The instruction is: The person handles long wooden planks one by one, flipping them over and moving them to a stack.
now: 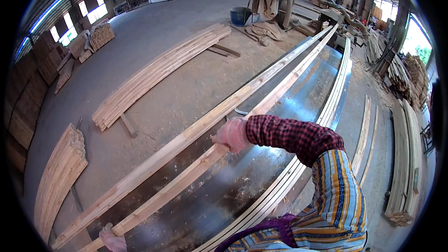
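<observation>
A long pale wooden board (172,184) runs diagonally from the lower left toward a machine (330,17) at the far right end of a metal-topped table (212,198). My right hand (234,134), in a pinkish glove, is closed around the board near its middle. Down at the lower left, my left hand (113,239), gloved alike, grips the same board close to its near end; part of that hand is cut off by the frame. Alongside lies a second long board (186,135), on the table's left side. Several thin strips (280,184) lie along the right side.
Stacked boards lie on the floor at left, one bundle (158,74) farther off and another (60,177) nearer. A blue bucket (240,16) stands by a dust collector (269,0). More lumber (405,158) and loose strips (363,135) lie to the right. Sawdust and shavings dot the table.
</observation>
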Demonstrator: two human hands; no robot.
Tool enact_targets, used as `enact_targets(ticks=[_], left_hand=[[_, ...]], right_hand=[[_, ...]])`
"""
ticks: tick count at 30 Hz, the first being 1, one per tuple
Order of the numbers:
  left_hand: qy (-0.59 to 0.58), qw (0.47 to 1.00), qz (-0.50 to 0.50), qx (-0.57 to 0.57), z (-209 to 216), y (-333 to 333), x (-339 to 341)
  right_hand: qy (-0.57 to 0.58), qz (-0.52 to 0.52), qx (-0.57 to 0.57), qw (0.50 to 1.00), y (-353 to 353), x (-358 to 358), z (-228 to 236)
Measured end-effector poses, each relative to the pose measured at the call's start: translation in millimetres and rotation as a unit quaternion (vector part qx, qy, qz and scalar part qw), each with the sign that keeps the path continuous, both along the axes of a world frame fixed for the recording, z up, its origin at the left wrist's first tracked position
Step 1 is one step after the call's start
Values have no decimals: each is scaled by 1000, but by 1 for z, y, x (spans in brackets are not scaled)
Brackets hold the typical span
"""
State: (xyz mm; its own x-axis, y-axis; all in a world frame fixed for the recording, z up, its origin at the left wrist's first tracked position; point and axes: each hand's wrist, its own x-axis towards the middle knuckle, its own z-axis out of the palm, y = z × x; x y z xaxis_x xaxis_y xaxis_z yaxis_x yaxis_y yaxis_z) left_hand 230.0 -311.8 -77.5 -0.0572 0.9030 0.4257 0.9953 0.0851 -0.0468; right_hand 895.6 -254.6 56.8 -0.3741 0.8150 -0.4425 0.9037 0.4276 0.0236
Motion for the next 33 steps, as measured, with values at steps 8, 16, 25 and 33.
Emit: enact_targets(ticks=[8,16,25,33], left_hand=[[-33,995,-99,2,-6,41,34],[-33,993,-95,-57,17,71,88],[54,980,-41,-189,44,144,112],[49,946,26,-318,76,201,154]], right_hand=[[7,-27,-17,999,53,60,-10],[49,-71,-4,996,77,113,-40],[85,-159,159,971,81,120,-32],[26,-154,158,975,149,134,-63]])
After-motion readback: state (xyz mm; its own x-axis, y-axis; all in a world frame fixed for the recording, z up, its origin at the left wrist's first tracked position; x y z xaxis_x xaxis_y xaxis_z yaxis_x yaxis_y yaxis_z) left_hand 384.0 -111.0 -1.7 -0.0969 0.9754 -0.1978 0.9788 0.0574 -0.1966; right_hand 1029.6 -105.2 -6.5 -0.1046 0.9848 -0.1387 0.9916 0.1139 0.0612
